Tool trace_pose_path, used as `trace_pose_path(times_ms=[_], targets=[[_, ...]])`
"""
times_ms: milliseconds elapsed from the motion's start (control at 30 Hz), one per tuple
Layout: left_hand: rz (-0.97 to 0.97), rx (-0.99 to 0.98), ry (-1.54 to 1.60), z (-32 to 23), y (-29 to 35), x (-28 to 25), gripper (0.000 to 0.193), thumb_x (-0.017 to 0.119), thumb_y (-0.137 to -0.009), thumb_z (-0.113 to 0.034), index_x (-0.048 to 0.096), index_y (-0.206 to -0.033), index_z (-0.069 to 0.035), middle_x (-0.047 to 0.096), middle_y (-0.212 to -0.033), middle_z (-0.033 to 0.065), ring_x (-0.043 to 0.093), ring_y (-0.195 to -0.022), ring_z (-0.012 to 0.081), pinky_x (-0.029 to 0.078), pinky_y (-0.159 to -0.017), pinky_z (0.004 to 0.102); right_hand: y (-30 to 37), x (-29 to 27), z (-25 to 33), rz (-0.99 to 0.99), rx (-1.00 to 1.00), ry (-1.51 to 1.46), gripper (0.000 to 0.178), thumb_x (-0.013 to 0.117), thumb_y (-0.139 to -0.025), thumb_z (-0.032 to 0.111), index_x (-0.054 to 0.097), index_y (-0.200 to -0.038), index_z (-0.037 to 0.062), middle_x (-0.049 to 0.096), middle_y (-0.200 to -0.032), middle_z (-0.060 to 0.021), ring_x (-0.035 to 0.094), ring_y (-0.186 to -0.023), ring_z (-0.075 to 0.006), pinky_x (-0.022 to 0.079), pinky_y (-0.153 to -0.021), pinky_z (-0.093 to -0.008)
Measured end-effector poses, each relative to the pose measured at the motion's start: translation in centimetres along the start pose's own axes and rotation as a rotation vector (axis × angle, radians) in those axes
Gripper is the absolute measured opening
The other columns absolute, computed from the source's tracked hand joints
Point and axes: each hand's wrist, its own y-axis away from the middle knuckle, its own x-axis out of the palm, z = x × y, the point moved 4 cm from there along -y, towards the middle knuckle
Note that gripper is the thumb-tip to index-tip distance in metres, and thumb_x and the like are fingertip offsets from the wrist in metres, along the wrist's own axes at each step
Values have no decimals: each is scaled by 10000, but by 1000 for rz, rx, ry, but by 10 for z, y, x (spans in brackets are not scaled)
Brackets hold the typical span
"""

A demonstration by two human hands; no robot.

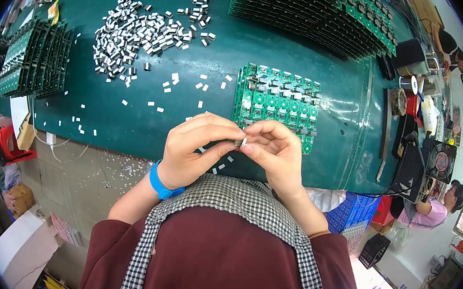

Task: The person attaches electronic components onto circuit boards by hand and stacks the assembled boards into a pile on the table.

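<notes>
Head view, looking down.

Item: one small part (238,143), dark and ribbed, raised off the bench (351,111) near its front edge, between the two hands. A white tab (244,142) shows at its right end; whether it is stuck on or coming loose cannot be told.

Item: left hand (201,140), thumb and forefinger clamped on the small part.

Item: right hand (276,153), thumb tip against the white tab, forefinger tip just above, other fingers curled. Whether these fingers pinch the tab or merely rest on it cannot be told.

Item: pile of similar parts (144,33), dark with white faces, heaped loosely at the upper left of the bench.

Item: loose white pieces (200,104), flat, scattered between the pile and the hands.

Item: green circuit boards (277,101), a squared block just beyond the right hand; a further stack (311,13) at the top, another (36,59) at far left.

Handling note, by judgement: the work looks like fingertip work at the white end. Best gripped by the sides with the left fingers, leaving that end free; the right thumbnail should work from a corner, lightly, lest the part twist or spring away. Loose scraps are best kept off the boards.
</notes>
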Motion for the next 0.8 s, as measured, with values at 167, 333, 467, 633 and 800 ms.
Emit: trace_pose_path(times_ms=[167,333,467,633,800], targets=[[-98,-116,82,4,1,-3,209,729,-693,4,633,-877,-24,635,-904,94,622,-857,215,490,-727,297,3,2,12,-79,-303,302,231,673,-784,-54,614,-1006,-32,630,-969,-112,636,-891,-165,546,-790,-277],[27,-46,-14,4,0,1,193,733,-702,-16,626,-863,-21,630,-864,90,613,-799,215,487,-691,296,5,6,18,-81,-478,511,173,693,-732,-73,659,-891,-15,638,-927,-122,644,-835,-170,559,-709,-266],[-17,-7,-53,2,1,1,186,727,-706,-14,626,-861,-24,626,-847,89,612,-779,214,486,-666,294,5,7,23,-44,-581,653,197,716,-710,-55,658,-890,0,648,-896,-115,647,-805,-183,539,-682,-266],[43,15,-33,2,1,3,152,699,-720,-2,608,-839,-26,618,-830,86,606,-750,219,480,-641,304,5,9,27,1,-639,742,221,752,-680,-21,660,-878,17,653,-874,-100,644,-796,-198,521,-673,-282],[38,208,-47,-1,2,6,159,693,-694,-10,595,-819,-28,596,-802,77,591,-702,237,473,-624,326,4,13,32,90,-612,739,252,783,-645,12,659,-864,20,655,-857,-90,644,-793,-197,519,-670,-285]])
